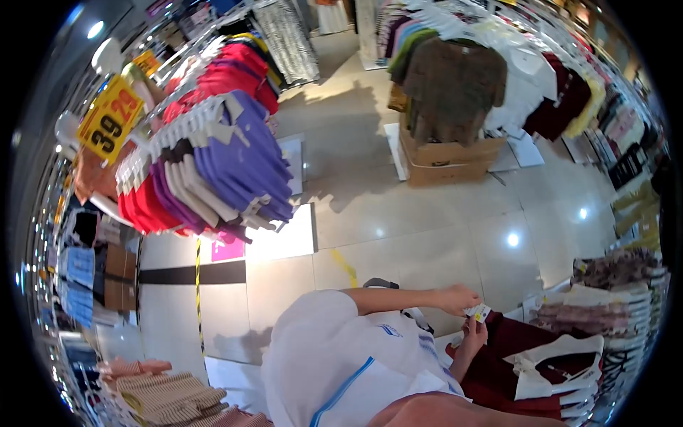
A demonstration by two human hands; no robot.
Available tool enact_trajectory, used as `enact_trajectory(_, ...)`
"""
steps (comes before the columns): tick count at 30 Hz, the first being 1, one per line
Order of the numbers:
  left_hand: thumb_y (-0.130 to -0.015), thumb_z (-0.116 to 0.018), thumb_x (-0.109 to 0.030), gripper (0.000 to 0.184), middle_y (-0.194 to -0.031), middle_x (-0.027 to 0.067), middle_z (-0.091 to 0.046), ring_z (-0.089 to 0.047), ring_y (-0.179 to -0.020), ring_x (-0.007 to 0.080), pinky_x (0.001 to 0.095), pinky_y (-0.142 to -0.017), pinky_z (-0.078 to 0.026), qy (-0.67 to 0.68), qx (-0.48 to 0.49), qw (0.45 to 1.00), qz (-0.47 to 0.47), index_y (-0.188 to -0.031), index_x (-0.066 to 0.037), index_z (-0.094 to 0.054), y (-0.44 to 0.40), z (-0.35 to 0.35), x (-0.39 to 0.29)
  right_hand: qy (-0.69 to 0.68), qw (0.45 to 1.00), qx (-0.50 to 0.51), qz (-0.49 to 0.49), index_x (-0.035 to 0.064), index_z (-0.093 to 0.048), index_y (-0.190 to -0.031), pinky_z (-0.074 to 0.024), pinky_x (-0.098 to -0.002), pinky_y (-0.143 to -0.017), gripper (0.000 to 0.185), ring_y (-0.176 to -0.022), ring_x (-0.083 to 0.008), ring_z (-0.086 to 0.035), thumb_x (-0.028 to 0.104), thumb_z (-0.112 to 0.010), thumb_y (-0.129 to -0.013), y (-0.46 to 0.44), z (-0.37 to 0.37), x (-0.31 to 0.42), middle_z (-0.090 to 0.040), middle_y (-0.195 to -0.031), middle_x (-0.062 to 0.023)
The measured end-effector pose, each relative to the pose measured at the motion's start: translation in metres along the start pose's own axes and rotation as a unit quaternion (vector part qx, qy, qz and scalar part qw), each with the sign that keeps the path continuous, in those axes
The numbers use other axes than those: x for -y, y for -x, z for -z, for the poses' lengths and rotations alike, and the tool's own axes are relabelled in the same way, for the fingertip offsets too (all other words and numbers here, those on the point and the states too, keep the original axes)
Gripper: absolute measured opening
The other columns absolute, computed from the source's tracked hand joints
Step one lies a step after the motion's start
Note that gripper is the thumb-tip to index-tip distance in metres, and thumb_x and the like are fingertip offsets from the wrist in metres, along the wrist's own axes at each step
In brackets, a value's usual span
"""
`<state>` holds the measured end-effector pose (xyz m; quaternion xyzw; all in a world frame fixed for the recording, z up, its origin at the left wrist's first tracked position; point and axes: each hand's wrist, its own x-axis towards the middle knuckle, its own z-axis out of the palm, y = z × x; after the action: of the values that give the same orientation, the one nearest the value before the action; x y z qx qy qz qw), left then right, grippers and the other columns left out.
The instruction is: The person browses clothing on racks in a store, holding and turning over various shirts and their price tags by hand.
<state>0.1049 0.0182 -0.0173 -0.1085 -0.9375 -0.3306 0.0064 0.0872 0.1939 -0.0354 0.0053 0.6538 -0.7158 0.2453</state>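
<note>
A small white tag (479, 313) with a yellow patch and print too small to read sits between my two hands. My left hand (457, 299) is closed at the tag's left edge. From below, my right hand (472, 337) pinches the tag's lower edge, fingers closed. Just to the right and under my hands hang dark maroon garments (498, 356) on a rack. A white collar-like garment piece (544, 366) lies over the maroon cloth, near white hangers (580, 398). Whether the tag is attached to a maroon garment cannot be made out.
A rack of purple shirts (238, 160) and red shirts stands at upper left under a yellow price sign (110, 121). Across the tiled floor (370, 206), a brown shirt (455, 89) hangs above a cardboard box (452, 160). Striped garments (167, 398) fill the lower left.
</note>
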Motion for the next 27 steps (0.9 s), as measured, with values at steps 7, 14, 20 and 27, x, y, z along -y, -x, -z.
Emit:
enact_trajectory(7, -0.069, -0.068, -0.021, 0.041, -0.097, 0.0123, -0.058, -0.059, -0.09, 0.0315, 0.0438, -0.073, -0.047, 0.005, -0.037, 0.999, -0.007, -0.104, -0.005, -0.052, 0.039, 0.016, -0.002, -0.009, 0.999, 0.048, 0.011, -0.0013, -0.056, -0.093, -0.042, -0.0203, -0.058, 0.013, -0.064, -0.0067, -0.051, 0.009, -0.06, -0.087, 0.016, -0.02, 0.001, -0.058, -0.076, -0.0021)
enact_trajectory(14, -0.071, -0.067, -0.02, 0.046, -0.106, 0.0123, -0.055, -0.055, -0.1, 0.03, 0.0438, -0.079, -0.043, 0.004, -0.03, 1.0, 0.006, -0.11, -0.002, -0.05, 0.089, 0.027, -0.009, -0.022, 0.998, 0.052, 0.006, 0.0006, -0.055, -0.089, -0.0416, -0.0205, -0.056, 0.01, -0.062, -0.0072, -0.05, 0.008, -0.06, -0.086, 0.05, -0.047, -0.009, -0.056, -0.074, -0.0017)
enact_trajectory(20, -0.071, -0.069, -0.023, 0.051, -0.1, 0.0137, -0.055, -0.056, -0.096, 0.0317, 0.0422, -0.078, -0.043, 0.027, -0.05, 0.998, 0.023, -0.112, 0.0, -0.048, 0.125, 0.017, -0.011, 0.002, 0.999, 0.051, -0.015, 0.0024, -0.056, -0.091, -0.0411, -0.02, -0.056, 0.009, -0.063, -0.0065, -0.052, 0.009, -0.06, -0.087, 0.075, -0.053, -0.027, -0.057, -0.076, -0.0013)
enact_trajectory(27, -0.072, -0.062, -0.017, 0.046, -0.103, 0.0167, -0.056, -0.057, -0.092, 0.0344, 0.0445, -0.077, -0.046, 0.045, -0.011, 0.998, 0.047, -0.111, 0.003, -0.049, 0.136, 0.03, -0.015, 0.102, 0.993, 0.047, 0.027, 0.0005, -0.057, -0.088, -0.042, -0.0226, -0.061, 0.012, -0.064, -0.0073, -0.051, 0.011, -0.06, -0.086, 0.083, -0.072, -0.011, -0.057, -0.074, -0.0011)
